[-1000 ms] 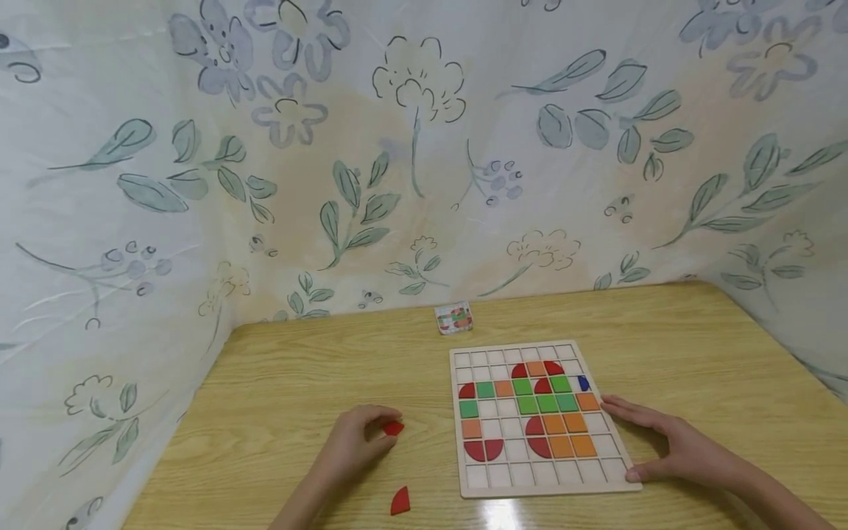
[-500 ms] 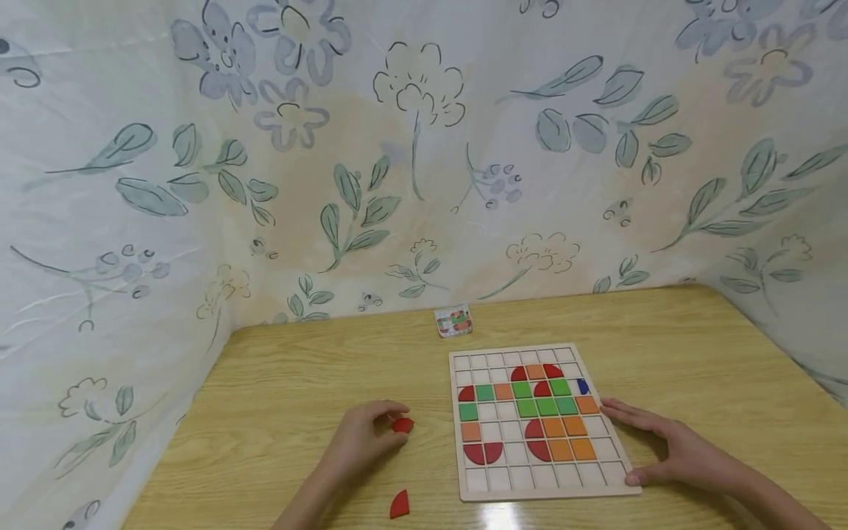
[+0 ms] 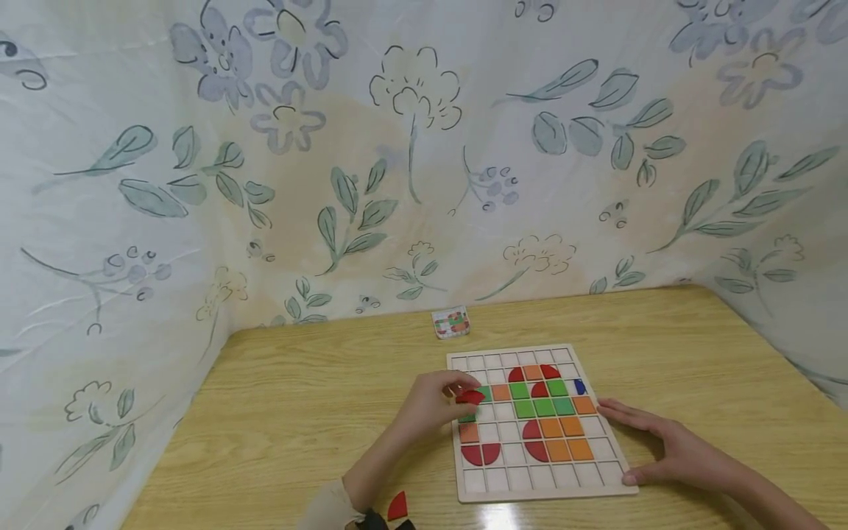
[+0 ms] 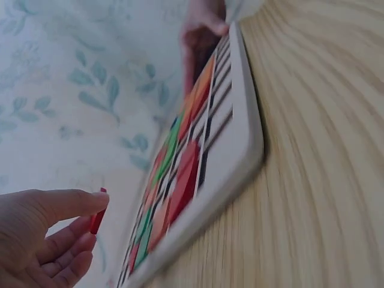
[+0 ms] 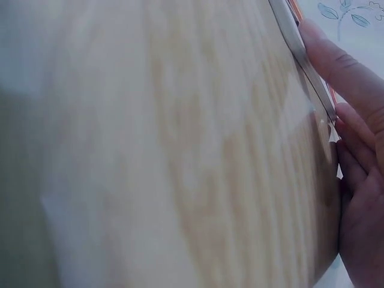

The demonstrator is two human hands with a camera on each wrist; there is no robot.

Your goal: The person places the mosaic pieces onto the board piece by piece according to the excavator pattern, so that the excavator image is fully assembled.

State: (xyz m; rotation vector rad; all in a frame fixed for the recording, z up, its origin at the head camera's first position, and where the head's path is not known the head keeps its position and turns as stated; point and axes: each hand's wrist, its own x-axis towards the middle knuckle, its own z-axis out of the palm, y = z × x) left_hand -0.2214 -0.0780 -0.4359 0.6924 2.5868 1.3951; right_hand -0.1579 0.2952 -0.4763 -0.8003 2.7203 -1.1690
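Observation:
My left hand (image 3: 429,405) pinches a red quarter-circle tile (image 3: 470,397) between thumb and fingers, above the left side of a wooden grid board (image 3: 510,481). In the left wrist view the held tile (image 4: 98,211) appears edge-on, apart from the board. Green, orange and red tiles fill several cells, among them a red pair (image 3: 481,454) at the lower left. My right hand (image 3: 676,449) rests against the board's right edge, fingers extended and thumb at the near corner. In the right wrist view its fingers (image 5: 345,72) touch the board's side.
A second red quarter-circle tile (image 3: 397,506) lies on the wooden table (image 3: 298,412), left of the board. A small pattern card (image 3: 450,322) lies behind the board. A small blue piece (image 3: 580,386) sits near its right edge. Floral cloth (image 3: 424,162) surrounds the table.
My left hand has carried the red quarter-circle tile from the table rightward and over the board's left side. The right hand has stayed at the board's right edge.

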